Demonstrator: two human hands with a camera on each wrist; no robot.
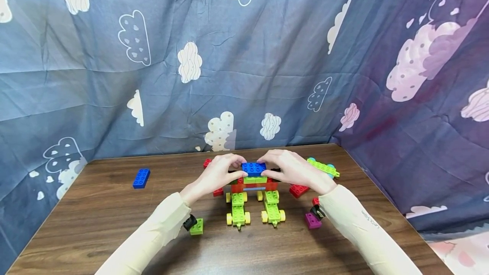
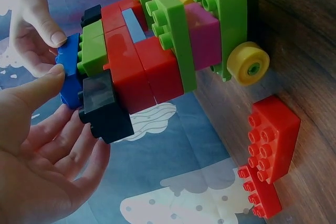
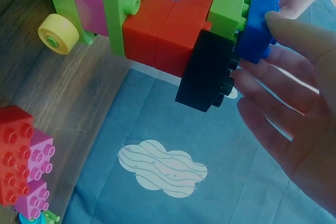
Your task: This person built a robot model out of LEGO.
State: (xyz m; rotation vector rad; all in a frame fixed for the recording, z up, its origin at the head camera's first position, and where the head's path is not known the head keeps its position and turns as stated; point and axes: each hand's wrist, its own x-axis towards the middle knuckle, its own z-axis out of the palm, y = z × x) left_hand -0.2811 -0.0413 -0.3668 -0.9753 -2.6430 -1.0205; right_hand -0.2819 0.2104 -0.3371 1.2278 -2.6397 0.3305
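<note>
Both hands, left hand point(image 1: 217, 174) and right hand point(image 1: 291, 169), pinch the blue brick point(image 1: 254, 168) atop the brick model point(image 1: 255, 194) on the counter point(image 1: 95, 220); align studs squarely, then press down evenly.

We see a makeshift play corner: cloud-printed cloth point(image 1: 244, 75) draped around a wooden bench point(image 1: 95, 224) strewn with toy bricks point(image 1: 141, 178).

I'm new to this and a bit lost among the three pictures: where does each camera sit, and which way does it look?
Head: worn on the head, looking forward and down at the table; both sleeves and hands show.
Left wrist: beside the brick model, looking along the left hand.
Right wrist: the model's other side, past the right hand.
All share the blue brick on top, pinched from both sides.
</note>
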